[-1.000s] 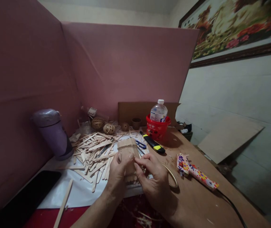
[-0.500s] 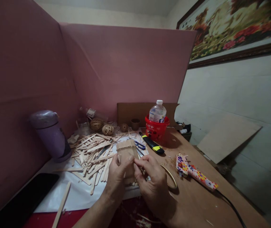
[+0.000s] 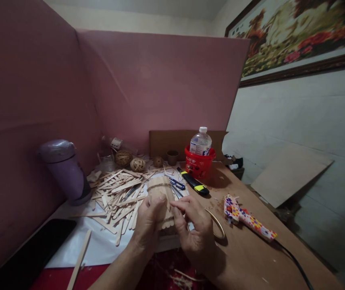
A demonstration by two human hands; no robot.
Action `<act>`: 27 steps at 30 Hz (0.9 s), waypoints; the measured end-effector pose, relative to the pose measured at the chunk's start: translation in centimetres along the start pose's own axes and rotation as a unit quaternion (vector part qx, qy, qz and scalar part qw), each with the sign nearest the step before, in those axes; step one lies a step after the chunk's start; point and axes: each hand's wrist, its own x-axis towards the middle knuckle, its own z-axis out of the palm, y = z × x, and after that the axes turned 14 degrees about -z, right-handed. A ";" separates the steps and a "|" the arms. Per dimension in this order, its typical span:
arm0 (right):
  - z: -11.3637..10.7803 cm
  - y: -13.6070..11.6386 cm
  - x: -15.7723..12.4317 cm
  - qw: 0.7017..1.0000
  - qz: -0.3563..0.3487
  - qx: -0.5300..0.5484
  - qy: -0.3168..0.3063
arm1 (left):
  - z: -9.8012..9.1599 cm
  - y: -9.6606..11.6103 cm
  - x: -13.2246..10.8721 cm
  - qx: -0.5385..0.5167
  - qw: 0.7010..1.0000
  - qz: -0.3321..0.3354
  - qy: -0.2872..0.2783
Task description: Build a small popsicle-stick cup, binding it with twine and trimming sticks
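Note:
Held in my left hand (image 3: 147, 222) is a rounded, barrel-like piece of craft sticks (image 3: 158, 188), with a twine-like band near its top and another near its bottom. My left thumb presses on its front face. My right hand (image 3: 196, 228) is closed in a pinch at the piece's right side, thumb against forefinger. Whatever lies between those fingertips is too small to make out. Behind the piece are blue-handled scissors (image 3: 177, 183), and a brass-coloured ring (image 3: 219, 224) lies beside my right hand.
Loose craft sticks (image 3: 116, 197) are heaped on a white sheet at left. A purple bottle (image 3: 66, 173), a dark phone-like slab (image 3: 36, 249) and twine balls (image 3: 138, 164) surround them. Rightward are a utility knife (image 3: 194, 182), red bucket (image 3: 199, 164) and flowered glue gun (image 3: 249, 220).
The stick piece has turned and tipped in my left hand, so its rounded lower stick ends now show. My right fingertips stay pinched close to its side, shifted slightly.

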 end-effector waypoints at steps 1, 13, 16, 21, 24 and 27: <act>0.0 0.0 0.0 1.000 0.005 0.000 -0.007 | 0.0 0.0 -0.1 -0.001 1.000 0.000 0.002; 0.2 -0.1 -0.2 0.997 0.009 -0.057 -0.049 | 0.3 0.2 -0.4 -0.019 1.000 -0.017 0.014; 0.2 -0.1 -0.3 0.997 0.006 -0.066 -0.046 | 0.5 0.2 -0.7 -0.012 0.999 -0.024 0.019; 0.2 0.0 -0.3 0.996 -0.011 -0.076 -0.042 | 0.3 0.1 -0.3 0.008 1.000 0.008 0.018; 0.2 0.0 -0.3 0.997 -0.016 -0.064 -0.039 | 0.1 -0.1 -0.1 0.014 1.000 0.009 0.005; 0.1 0.1 0.0 0.999 -0.006 -0.034 -0.011 | 0.1 -0.1 -0.1 -0.001 1.000 0.003 0.004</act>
